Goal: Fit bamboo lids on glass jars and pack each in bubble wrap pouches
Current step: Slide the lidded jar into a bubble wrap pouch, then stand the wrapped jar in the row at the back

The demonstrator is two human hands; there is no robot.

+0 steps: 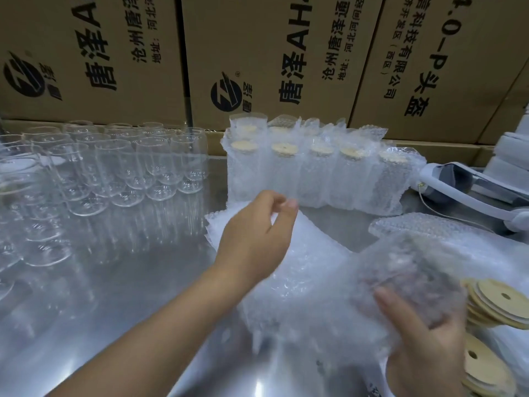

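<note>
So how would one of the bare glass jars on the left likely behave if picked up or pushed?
Probably rigid and fragile: the glass jars are clear, unwrapped glass. A pushed jar would likely clink into its neighbours, since they stand tightly packed. It may also slide easily, as the smooth glass sits on a shiny metal table.

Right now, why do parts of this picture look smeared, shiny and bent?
Head view: the wrapped jar at lower right is smeared by motion blur. Head view: the metal table throws white glare near the bottom edge. Head view: the cardboard boxes lean and bow, which is wide-angle distortion.
</note>
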